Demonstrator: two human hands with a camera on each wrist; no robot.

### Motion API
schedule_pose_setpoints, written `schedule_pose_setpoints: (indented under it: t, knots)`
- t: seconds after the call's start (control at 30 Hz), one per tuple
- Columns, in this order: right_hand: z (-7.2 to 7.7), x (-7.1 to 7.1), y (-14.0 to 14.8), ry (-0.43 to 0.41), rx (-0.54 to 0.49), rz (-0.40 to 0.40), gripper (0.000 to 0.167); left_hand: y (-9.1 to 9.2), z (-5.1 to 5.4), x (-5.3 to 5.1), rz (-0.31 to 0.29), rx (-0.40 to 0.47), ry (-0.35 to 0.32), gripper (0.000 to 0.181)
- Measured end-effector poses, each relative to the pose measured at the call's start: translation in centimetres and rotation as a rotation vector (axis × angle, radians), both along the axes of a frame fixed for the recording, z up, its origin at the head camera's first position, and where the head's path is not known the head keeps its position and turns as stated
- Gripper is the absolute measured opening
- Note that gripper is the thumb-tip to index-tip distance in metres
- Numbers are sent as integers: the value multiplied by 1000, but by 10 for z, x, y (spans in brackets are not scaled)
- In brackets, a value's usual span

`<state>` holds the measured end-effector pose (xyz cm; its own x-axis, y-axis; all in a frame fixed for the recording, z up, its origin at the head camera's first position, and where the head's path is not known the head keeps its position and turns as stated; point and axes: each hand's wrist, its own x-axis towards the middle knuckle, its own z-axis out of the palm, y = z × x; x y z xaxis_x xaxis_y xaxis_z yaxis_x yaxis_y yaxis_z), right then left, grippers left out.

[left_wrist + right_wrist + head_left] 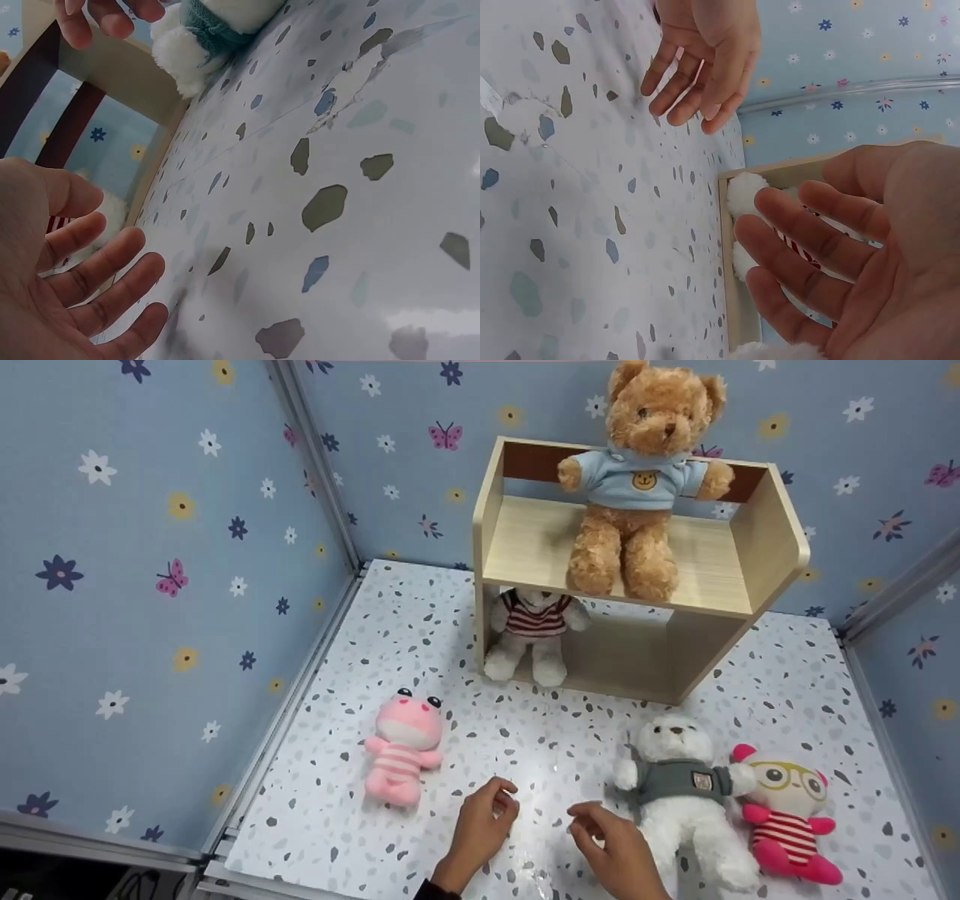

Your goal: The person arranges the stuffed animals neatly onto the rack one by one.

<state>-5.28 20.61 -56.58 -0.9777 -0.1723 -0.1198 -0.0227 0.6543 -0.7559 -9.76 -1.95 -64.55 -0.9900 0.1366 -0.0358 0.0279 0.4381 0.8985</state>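
Note:
Both hands are over the front of the speckled white tabletop and hold nothing. My left hand (482,823) has loosely bent fingers; a pink frog plush (403,746) lies to its left. My right hand (616,849), fingers relaxed, is just left of a white teddy bear (679,787) in a grey-green sweater. Beside that bear, on its right, lies a panda-like plush (793,810) with yellow glasses and a red striped outfit. In the left wrist view the left palm (67,277) faces the tabletop, and the right wrist view shows the right fingers (810,247) spread a little.
A two-tier wooden shelf (765,540) stands at the back. A brown teddy bear (637,487) in a blue hoodie sits on top, and a white bear (534,634) in a striped shirt sits in the lower left. Flowered blue panels (187,585) enclose the tabletop (322,780).

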Motion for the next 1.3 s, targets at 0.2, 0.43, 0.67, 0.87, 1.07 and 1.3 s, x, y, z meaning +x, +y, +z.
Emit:
schedule_pose_setpoints:
  t: [0.2,0.43,0.67,0.87,1.07,1.3]
  knots:
    - [11,14,6,-38,-91,-50,25,10,2,2,-42,19,-4,14]
    - [30,25,17,160,-150,-270,10,29,7,5,-146,14,-64,16]
    - [38,18,45,309,-89,-479,9,54,9,12,-279,-21,-34,14]
    - [41,17,73,263,-44,-653,11,71,13,11,-346,-32,37,17]
    - [42,18,90,187,27,-778,16,85,19,6,-418,48,-29,28]
    - [40,17,102,80,85,-861,22,97,23,4,-410,64,-122,37]
